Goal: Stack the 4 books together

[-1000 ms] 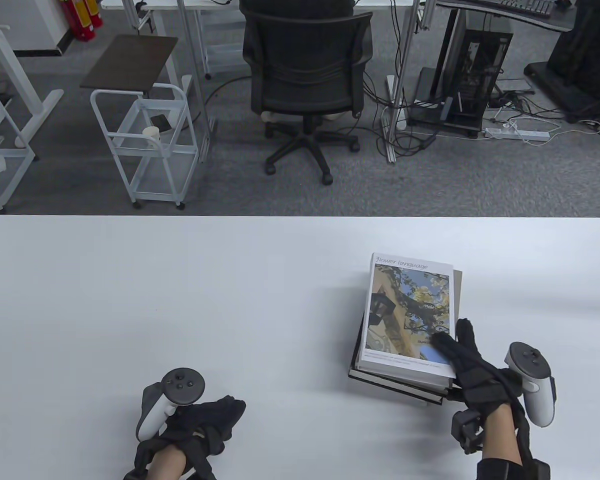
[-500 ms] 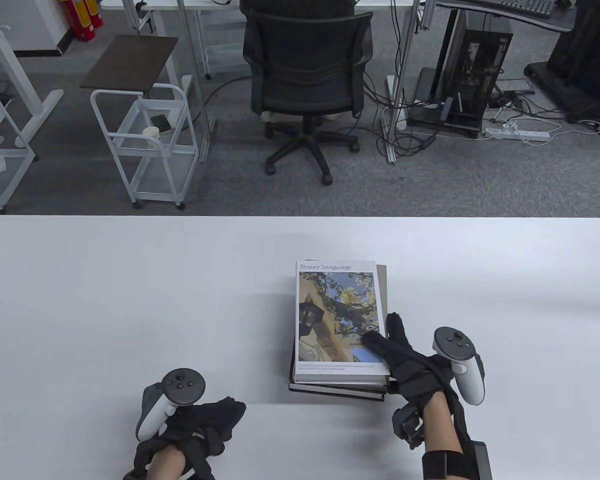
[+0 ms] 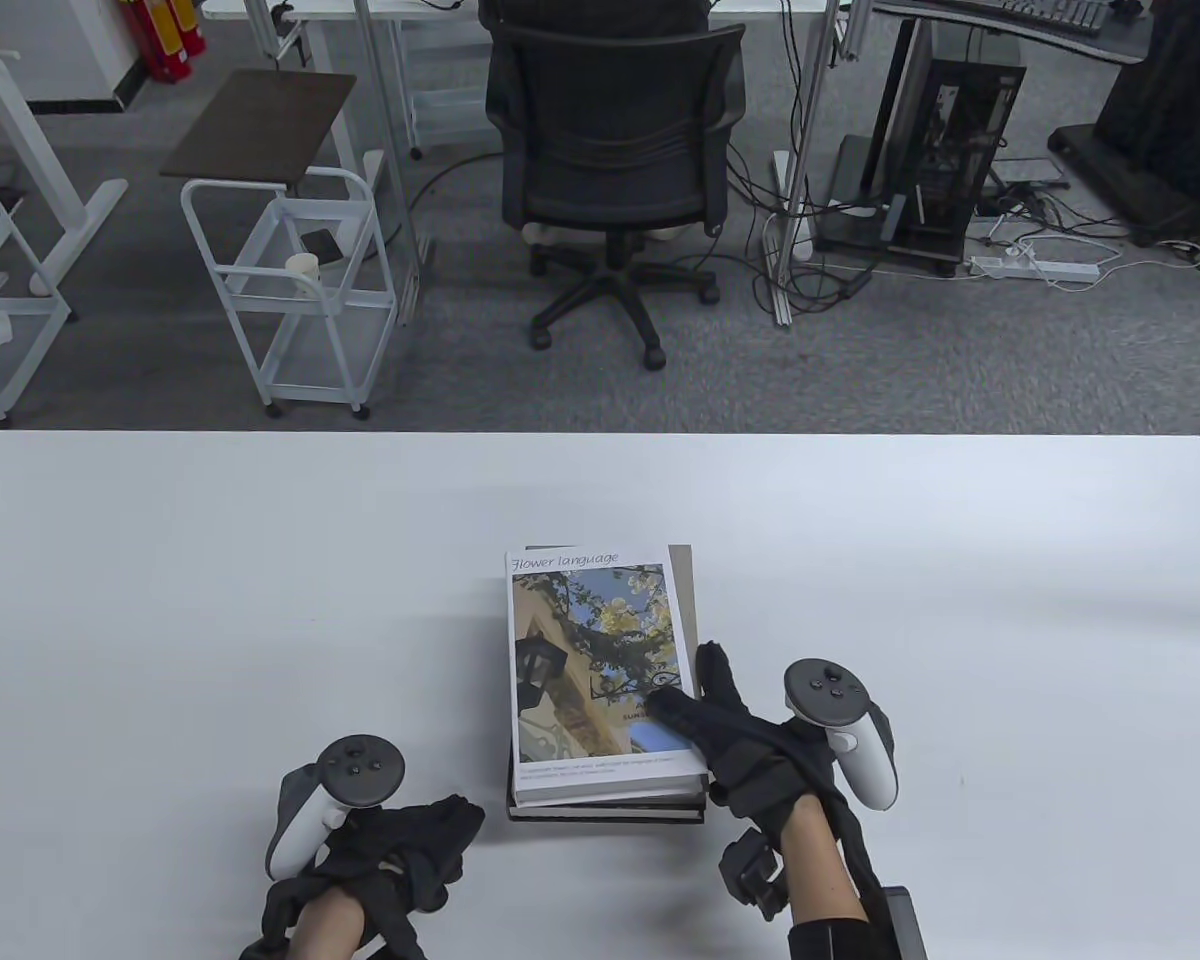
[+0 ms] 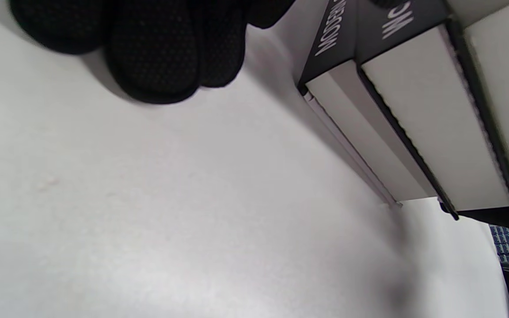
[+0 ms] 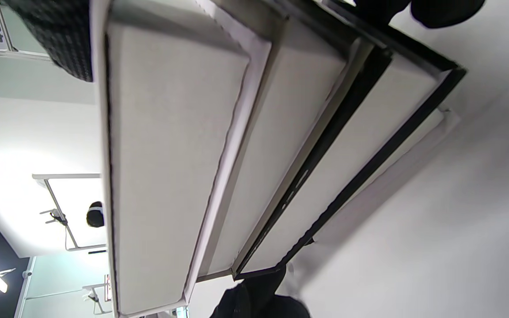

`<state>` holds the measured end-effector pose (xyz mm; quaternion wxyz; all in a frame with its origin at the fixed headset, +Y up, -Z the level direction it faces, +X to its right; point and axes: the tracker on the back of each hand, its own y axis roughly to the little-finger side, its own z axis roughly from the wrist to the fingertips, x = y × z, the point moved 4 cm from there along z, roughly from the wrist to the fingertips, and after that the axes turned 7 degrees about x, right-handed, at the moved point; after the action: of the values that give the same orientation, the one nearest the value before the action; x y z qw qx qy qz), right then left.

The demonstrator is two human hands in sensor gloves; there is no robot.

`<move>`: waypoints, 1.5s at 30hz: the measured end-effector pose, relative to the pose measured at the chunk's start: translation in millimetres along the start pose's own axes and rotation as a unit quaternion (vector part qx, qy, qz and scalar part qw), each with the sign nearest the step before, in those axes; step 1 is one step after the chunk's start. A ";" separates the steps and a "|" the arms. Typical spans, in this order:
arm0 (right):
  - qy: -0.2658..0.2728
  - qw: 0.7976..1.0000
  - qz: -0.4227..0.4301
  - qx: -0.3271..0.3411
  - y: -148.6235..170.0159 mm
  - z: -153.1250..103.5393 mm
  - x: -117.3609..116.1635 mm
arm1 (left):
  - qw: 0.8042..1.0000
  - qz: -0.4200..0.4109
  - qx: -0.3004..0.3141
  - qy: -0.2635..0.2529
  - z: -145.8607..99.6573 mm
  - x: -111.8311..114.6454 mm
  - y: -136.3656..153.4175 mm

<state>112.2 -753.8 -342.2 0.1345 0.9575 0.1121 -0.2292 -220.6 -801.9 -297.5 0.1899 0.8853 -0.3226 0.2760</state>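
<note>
The stack of books (image 3: pixel 600 680) lies near the middle of the white table (image 3: pixel 210 600). Its top book is a white-bordered cover titled "Flower language", and dark-covered books (image 3: pixel 610 808) lie beneath. My right hand (image 3: pixel 695 700) grips the stack's near right corner, with the thumb on the top cover and the fingers along the right side. The right wrist view shows the stacked page edges (image 5: pixel 237 132) close up, with a gloved finger (image 5: pixel 60 39) on the top book. My left hand (image 3: pixel 440 830) rests on the table left of the stack, loosely curled and holding nothing. The left wrist view shows its fingertips (image 4: pixel 157 53) and the stack (image 4: pixel 413 110) close by.
Beyond the table's far edge are a black office chair (image 3: pixel 615 130), a white wire cart (image 3: pixel 290 290) and computer gear with cables (image 3: pixel 950 160) on the floor.
My right hand has slid the whole stack leftward and a little nearer, from the table's right side to near its middle. The left hand has stayed put.
</note>
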 end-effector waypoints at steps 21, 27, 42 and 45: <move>-0.024 1.000 -0.007 0.011 -3.9 -4.9 -37.6 | 0.999 -0.033 -0.020 -0.016 -8.3 -16.6 15.5; -0.021 0.999 -0.021 0.012 -6.4 -9.5 -39.9 | 0.999 -0.031 -0.019 -0.017 -8.0 -16.6 16.1; 0.127 0.941 -0.313 0.036 -64.4 -32.1 -34.4 | 0.999 -0.008 0.002 -0.053 -11.7 -24.5 10.2; 0.161 0.925 -0.333 0.083 -70.8 -41.6 -34.1 | 0.996 0.001 0.021 -0.089 -17.0 -32.6 5.0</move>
<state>79.9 -679.7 -305.0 -0.0494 0.8966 0.4256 -0.1121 -251.1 -781.5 -303.4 0.1413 0.9097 -0.3334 0.2035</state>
